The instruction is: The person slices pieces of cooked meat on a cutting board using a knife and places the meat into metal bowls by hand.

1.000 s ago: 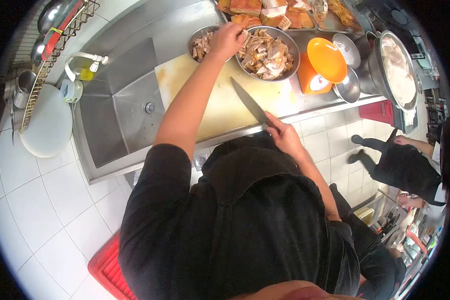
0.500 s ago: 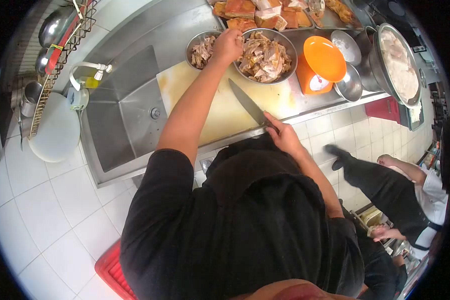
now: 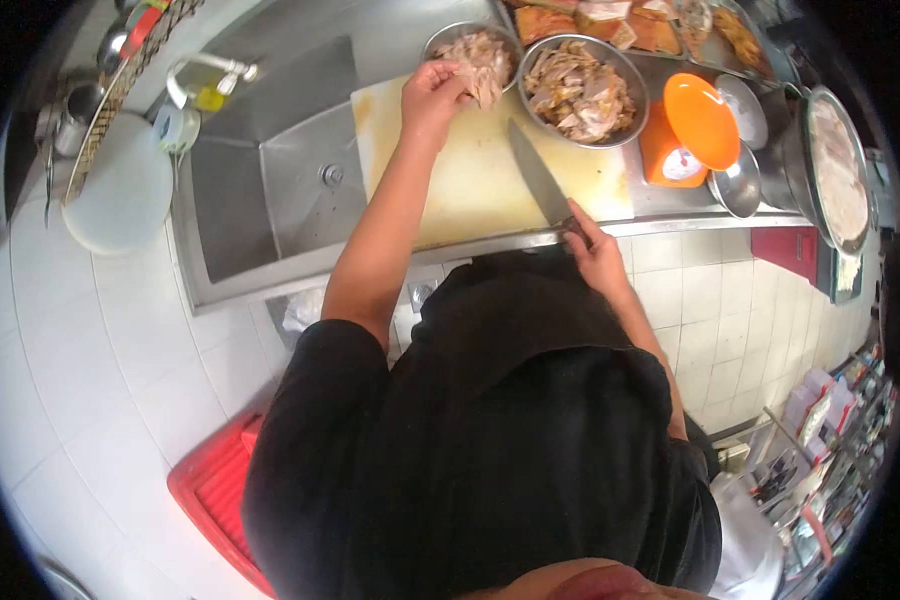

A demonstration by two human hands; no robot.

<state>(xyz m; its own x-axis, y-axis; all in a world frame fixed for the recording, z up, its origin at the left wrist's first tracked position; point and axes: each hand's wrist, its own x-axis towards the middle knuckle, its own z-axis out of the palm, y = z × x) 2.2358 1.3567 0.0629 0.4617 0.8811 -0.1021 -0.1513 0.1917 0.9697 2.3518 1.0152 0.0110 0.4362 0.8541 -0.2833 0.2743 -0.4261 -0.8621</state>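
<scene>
My left hand is closed in a pinch on some shredded meat at the near left rim of the smaller steel bowl. The strands hang over the rim toward the cutting board, and more pale meat lies in the bowl. In my right hand is the handle of a large kitchen knife. Its blade rests on or just above the yellowed board and points away from me. A larger steel bowl of chopped meat stands right of the smaller one.
A steel sink lies left of the board. To the right are an orange scale with an orange dish, small steel bowls and a big pot. Trays of roasted meat line the back. A red crate sits low left.
My left hand has moved from between the two bowls to the small bowl's left side, with meat now showing in its fingers. The view has shifted. The co-worker in the dark apron has mostly left view.
</scene>
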